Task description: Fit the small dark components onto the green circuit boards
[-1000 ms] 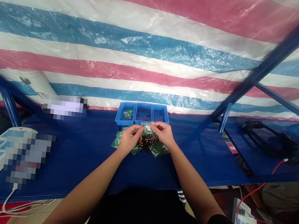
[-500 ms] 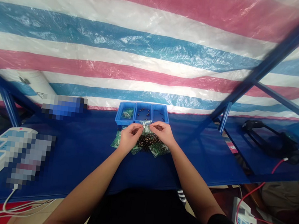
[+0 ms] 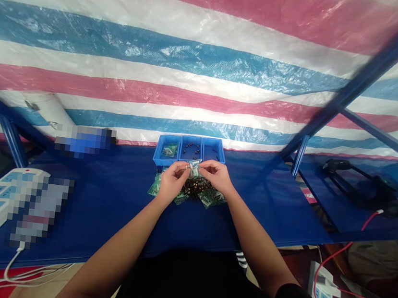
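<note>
Between my two hands is a small clear plastic bag (image 3: 194, 168) with light-coloured parts in it. My left hand (image 3: 172, 180) pinches its left side with thumb and forefinger. On the opposite side, my right hand (image 3: 216, 176) grips the bag in the same way. Below them lies a pile of small dark metal parts (image 3: 196, 189), partly covered by the hands. Green-and-clear packets (image 3: 210, 199) spread around that pile. Just behind stand three joined blue bins: the left bin (image 3: 156, 156) holds packets, the middle bin (image 3: 183, 158) and right bin (image 3: 222, 159) small dark pieces.
A white power strip (image 3: 2, 212) and a blurred-out flat object (image 3: 44, 212) lie on the blue table (image 3: 114, 216) at left. Blue metal posts (image 3: 335, 105) rise at the right. A striped plastic sheet (image 3: 210, 58) hangs behind. A red cable (image 3: 338, 255) runs down at right.
Both hands keep their pinch on the small bag and have barely moved. The view has shifted very slightly; the bins and the pile look the same.
</note>
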Demonstrator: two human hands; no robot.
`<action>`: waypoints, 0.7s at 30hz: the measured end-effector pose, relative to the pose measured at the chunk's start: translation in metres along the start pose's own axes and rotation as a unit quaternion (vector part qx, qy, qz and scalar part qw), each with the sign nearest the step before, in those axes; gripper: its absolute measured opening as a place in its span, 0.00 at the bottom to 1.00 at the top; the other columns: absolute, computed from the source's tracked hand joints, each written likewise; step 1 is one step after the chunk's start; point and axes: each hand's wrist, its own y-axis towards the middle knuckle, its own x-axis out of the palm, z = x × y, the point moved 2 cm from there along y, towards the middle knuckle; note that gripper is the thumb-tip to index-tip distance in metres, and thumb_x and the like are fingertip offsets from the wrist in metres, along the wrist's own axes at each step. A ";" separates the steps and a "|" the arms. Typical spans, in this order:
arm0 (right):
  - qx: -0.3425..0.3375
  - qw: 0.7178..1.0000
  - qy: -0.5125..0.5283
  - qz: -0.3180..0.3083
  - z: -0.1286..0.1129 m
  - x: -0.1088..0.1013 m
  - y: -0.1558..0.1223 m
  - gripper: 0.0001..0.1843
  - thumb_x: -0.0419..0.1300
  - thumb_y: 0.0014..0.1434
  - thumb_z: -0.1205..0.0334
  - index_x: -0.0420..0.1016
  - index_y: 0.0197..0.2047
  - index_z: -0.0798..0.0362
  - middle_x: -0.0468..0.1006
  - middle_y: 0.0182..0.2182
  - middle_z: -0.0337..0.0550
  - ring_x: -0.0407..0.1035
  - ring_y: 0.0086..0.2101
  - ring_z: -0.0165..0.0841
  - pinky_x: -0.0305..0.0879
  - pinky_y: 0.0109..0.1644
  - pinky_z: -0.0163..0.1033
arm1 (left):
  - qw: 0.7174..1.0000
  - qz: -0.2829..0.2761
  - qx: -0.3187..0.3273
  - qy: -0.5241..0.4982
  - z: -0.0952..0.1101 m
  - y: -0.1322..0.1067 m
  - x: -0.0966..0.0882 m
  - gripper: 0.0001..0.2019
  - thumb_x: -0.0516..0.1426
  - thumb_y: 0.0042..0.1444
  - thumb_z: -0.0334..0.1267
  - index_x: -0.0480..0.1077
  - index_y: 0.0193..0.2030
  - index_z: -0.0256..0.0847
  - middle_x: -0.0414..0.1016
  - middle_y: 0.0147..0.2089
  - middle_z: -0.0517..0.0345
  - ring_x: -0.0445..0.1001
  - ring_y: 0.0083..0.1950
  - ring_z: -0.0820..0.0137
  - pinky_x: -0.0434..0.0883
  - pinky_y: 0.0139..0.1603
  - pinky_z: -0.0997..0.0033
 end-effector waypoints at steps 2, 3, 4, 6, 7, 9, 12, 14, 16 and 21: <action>0.003 1.000 -0.001 -0.004 -0.001 0.000 -0.001 0.14 0.66 0.51 0.54 0.77 0.37 0.55 0.78 0.33 0.44 0.69 0.29 0.30 0.67 0.34 0.36 | 1.000 -0.006 0.000 -0.003 0.001 0.000 0.000 0.17 0.61 0.54 0.44 0.69 0.48 0.39 0.78 0.38 0.52 0.76 0.33 0.70 0.72 0.29 0.75; 0.004 1.000 -0.003 -0.006 -0.001 0.000 -0.001 0.14 0.66 0.51 0.53 0.77 0.37 0.55 0.77 0.32 0.44 0.69 0.28 0.30 0.66 0.32 0.36 | 1.000 -0.011 0.001 -0.004 0.003 0.000 0.000 0.18 0.61 0.54 0.44 0.68 0.49 0.40 0.78 0.38 0.53 0.75 0.32 0.71 0.71 0.28 0.75; 0.005 1.000 -0.007 -0.007 -0.001 0.000 -0.001 0.14 0.65 0.51 0.53 0.77 0.37 0.54 0.77 0.31 0.44 0.68 0.27 0.29 0.66 0.31 0.36 | 1.000 -0.016 0.003 -0.004 0.004 -0.001 0.000 0.19 0.61 0.54 0.44 0.67 0.51 0.41 0.77 0.38 0.54 0.75 0.31 0.72 0.71 0.28 0.75; 0.002 1.000 -0.014 -0.011 -0.001 0.000 -0.001 0.14 0.65 0.51 0.52 0.77 0.37 0.54 0.77 0.31 0.43 0.67 0.26 0.29 0.64 0.30 0.35 | 1.000 -0.024 0.008 0.003 0.006 -0.001 0.000 0.20 0.61 0.54 0.45 0.67 0.53 0.42 0.76 0.35 0.56 0.72 0.27 0.74 0.69 0.26 0.76; 0.000 1.000 -0.014 -0.015 -0.001 0.000 -0.001 0.14 0.65 0.52 0.53 0.77 0.37 0.54 0.76 0.31 0.43 0.66 0.26 0.29 0.64 0.30 0.35 | 1.000 -0.026 0.010 0.009 0.007 -0.001 0.000 0.20 0.61 0.54 0.45 0.68 0.52 0.42 0.75 0.33 0.58 0.71 0.26 0.75 0.69 0.26 0.76; -0.002 1.000 -0.010 -0.018 -0.001 0.000 -0.001 0.15 0.64 0.53 0.53 0.77 0.40 0.53 0.76 0.30 0.42 0.66 0.26 0.28 0.63 0.30 0.35 | 0.999 -0.031 0.012 0.016 0.008 -0.002 0.000 0.17 0.60 0.54 0.45 0.70 0.48 0.41 0.74 0.30 0.59 0.71 0.25 0.75 0.68 0.25 0.76; 0.002 1.000 -0.001 -0.003 -0.003 -0.001 0.000 0.20 0.64 0.53 0.53 0.75 0.48 0.52 0.76 0.30 0.40 0.66 0.26 0.28 0.64 0.31 0.35 | 0.999 -0.040 -0.001 -0.001 0.009 -0.003 0.002 0.18 0.60 0.55 0.46 0.68 0.49 0.40 0.75 0.29 0.58 0.74 0.27 0.72 0.69 0.26 0.75; 0.004 1.000 0.000 0.011 -0.005 -0.002 -0.001 0.22 0.65 0.52 0.53 0.74 0.49 0.51 0.77 0.30 0.40 0.68 0.27 0.29 0.65 0.33 0.35 | 0.998 -0.048 -0.016 -0.021 0.010 -0.004 0.003 0.21 0.60 0.54 0.45 0.66 0.53 0.41 0.76 0.31 0.58 0.76 0.29 0.70 0.70 0.27 0.75; 0.009 1.000 -0.006 0.018 -0.007 -0.002 -0.001 0.23 0.66 0.51 0.52 0.74 0.49 0.52 0.78 0.30 0.41 0.69 0.28 0.30 0.66 0.34 0.36 | 0.997 -0.063 -0.030 -0.027 0.011 -0.004 0.004 0.23 0.60 0.54 0.46 0.64 0.55 0.41 0.77 0.31 0.58 0.77 0.29 0.69 0.70 0.27 0.74; 0.026 0.999 0.005 0.026 -0.007 0.000 -0.001 0.25 0.67 0.48 0.50 0.75 0.48 0.52 0.79 0.30 0.41 0.70 0.27 0.31 0.67 0.33 0.36 | 0.996 -0.074 -0.046 -0.005 0.008 -0.003 0.003 0.21 0.60 0.54 0.48 0.70 0.51 0.39 0.78 0.28 0.57 0.75 0.25 0.70 0.69 0.25 0.74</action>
